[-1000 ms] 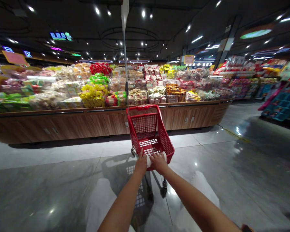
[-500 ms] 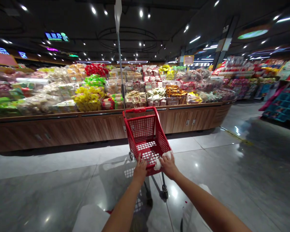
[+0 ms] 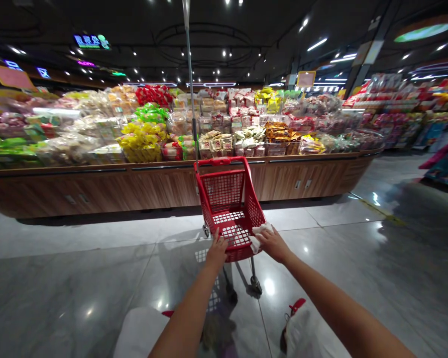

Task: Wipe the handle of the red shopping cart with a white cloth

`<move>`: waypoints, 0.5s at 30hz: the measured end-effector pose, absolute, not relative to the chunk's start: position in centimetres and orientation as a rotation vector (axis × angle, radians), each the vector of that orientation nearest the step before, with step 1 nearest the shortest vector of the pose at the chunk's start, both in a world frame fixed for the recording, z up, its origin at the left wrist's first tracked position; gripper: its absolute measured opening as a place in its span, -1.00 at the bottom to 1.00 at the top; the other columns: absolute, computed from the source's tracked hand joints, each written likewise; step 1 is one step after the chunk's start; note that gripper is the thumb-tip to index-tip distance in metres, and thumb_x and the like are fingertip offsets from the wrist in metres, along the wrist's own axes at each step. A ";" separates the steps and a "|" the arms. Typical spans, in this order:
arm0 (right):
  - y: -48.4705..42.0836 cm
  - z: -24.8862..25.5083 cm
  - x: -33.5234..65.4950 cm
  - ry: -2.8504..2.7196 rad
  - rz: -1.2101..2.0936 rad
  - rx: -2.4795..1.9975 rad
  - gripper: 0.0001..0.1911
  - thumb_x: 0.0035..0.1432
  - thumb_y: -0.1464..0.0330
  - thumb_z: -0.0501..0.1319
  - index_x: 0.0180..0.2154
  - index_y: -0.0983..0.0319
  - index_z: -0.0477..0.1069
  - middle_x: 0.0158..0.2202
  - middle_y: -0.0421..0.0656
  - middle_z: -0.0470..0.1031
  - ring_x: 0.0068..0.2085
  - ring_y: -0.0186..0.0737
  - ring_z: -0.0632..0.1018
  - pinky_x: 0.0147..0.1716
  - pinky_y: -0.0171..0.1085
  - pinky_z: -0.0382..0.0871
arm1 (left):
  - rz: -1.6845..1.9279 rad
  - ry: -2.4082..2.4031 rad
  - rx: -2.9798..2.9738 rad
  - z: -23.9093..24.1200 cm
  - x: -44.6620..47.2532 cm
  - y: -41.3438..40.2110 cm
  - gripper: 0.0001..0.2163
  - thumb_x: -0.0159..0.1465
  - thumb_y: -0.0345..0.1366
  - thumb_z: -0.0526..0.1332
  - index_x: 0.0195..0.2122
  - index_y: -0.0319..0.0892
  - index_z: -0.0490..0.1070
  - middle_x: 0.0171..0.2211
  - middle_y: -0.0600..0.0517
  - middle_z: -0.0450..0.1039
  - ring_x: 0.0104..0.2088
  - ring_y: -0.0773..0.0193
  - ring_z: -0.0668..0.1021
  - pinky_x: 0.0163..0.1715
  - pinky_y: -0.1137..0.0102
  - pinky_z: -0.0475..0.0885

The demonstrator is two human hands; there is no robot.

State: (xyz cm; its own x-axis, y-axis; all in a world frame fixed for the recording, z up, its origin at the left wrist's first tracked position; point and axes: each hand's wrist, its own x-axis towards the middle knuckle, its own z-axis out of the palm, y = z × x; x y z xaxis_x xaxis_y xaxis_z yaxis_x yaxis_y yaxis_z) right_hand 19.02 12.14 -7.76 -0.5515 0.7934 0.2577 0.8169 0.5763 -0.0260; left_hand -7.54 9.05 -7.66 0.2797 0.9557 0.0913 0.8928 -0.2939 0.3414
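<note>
Our right hand (image 3: 276,243) clasps a crumpled white cloth (image 3: 262,229) at the near right corner of the red cart (image 3: 241,255); our left hand (image 3: 216,253) lies at its near left edge, index finger extended, though we cannot tell whether the others grip. The cart sits between and just ahead of our hands. At its far left a pole (image 3: 191,84) rises, and beyond it a wooden display stand (image 3: 164,191) heaped with packaged goods (image 3: 144,141) bars our way forward. Glossy floor (image 3: 78,283) spreads to both sides.

Bare arms (image 3: 188,308) stretched forward, left hand (image 3: 216,251) with index finger (image 3: 217,234) extended, right hand (image 3: 275,244) curled
</note>
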 end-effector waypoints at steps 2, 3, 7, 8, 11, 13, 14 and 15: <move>11.4 -8.2 17.1 -2.504 -0.152 -1.386 -0.72 0.20 0.32 0.15 -0.03 0.14 0.39 -0.06 -0.08 0.45 0.02 -0.06 0.37 0.22 0.10 -0.31 | 0.419 1.751 2.308 -7.7 -6.4 9.1 -0.76 0.12 -0.59 0.14 -0.23 -0.20 0.39 0.05 -0.13 0.37 0.36 0.15 -0.25 0.30 0.20 0.06; 10.9 -8.4 15.6 -2.476 -0.156 -1.402 -0.72 0.20 0.31 0.15 -0.03 0.14 0.39 -0.07 -0.08 0.45 0.00 -0.06 0.38 0.22 0.12 -0.34 | 0.427 1.766 2.308 -7.7 -5.8 9.1 -0.77 0.14 -0.60 0.12 -0.22 -0.20 0.39 0.04 -0.14 0.37 0.36 0.14 -0.24 0.30 0.20 0.06; 9.5 -9.4 10.0 -2.433 -0.176 -1.415 -0.70 0.23 0.40 0.08 -0.01 0.16 0.37 -0.06 -0.06 0.45 -0.03 -0.10 0.39 0.21 -0.01 -0.18 | 0.464 1.791 2.329 -7.8 -4.7 9.3 -0.73 0.24 -0.61 -0.02 -0.19 -0.20 0.39 0.05 -0.15 0.38 0.37 0.21 -0.19 0.27 0.23 0.14; 9.5 -9.4 9.7 -2.444 -0.176 -1.398 -0.69 0.24 0.41 0.06 0.01 0.17 0.36 -0.04 -0.06 0.44 -0.03 -0.10 0.38 0.19 -0.05 -0.12 | 0.461 1.777 2.344 -7.8 -4.8 9.3 -0.73 0.25 -0.60 -0.03 -0.20 -0.20 0.39 0.05 -0.15 0.38 0.37 0.22 -0.18 0.26 0.25 0.16; 10.4 -9.0 12.6 -2.585 -0.125 -1.258 -0.66 0.24 0.41 0.06 0.05 0.15 0.34 -0.04 -0.07 0.45 -0.03 -0.12 0.39 0.14 -0.12 -0.02 | 0.414 1.716 2.399 -7.8 -6.0 9.3 -0.80 0.23 -0.56 0.06 -0.21 -0.19 0.38 0.03 -0.14 0.39 0.37 0.19 -0.19 0.25 0.25 0.18; 11.3 -8.4 16.3 -2.635 -0.087 -1.236 -0.65 0.24 0.41 0.06 0.05 0.14 0.34 -0.06 -0.08 0.46 -0.02 -0.13 0.39 0.15 -0.12 -0.03 | 0.391 1.711 2.413 -7.8 -6.7 9.1 -0.79 0.17 -0.56 0.14 -0.20 -0.19 0.37 0.04 -0.12 0.38 0.36 0.15 -0.20 0.25 0.24 0.18; 11.8 -8.2 18.1 -2.618 -0.079 -1.252 -0.65 0.25 0.42 0.04 0.05 0.12 0.33 -0.04 -0.09 0.45 0.02 -0.14 0.38 0.18 -0.10 -0.09 | 0.385 1.718 2.413 -7.8 -6.9 9.0 -0.78 0.15 -0.56 0.17 -0.20 -0.18 0.36 0.05 -0.11 0.37 0.36 0.14 -0.20 0.25 0.23 0.18; 12.1 -8.0 19.6 -2.610 -0.077 -1.255 -0.64 0.26 0.43 0.01 0.06 0.11 0.32 -0.01 -0.10 0.44 0.06 -0.15 0.36 0.21 -0.08 -0.16 | 0.384 1.730 2.409 -7.8 -6.9 8.9 -0.77 0.13 -0.55 0.18 -0.20 -0.17 0.36 0.06 -0.10 0.36 0.36 0.13 -0.20 0.25 0.22 0.17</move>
State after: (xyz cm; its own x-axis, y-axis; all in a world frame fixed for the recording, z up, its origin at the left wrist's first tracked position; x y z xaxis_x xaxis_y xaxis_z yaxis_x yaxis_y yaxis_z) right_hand 19.62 12.11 -7.98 -0.6003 0.7626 0.2412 0.7755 0.6287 -0.0576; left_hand -6.86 8.93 -7.85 0.3020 0.9459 0.1185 0.9073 -0.3233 0.2689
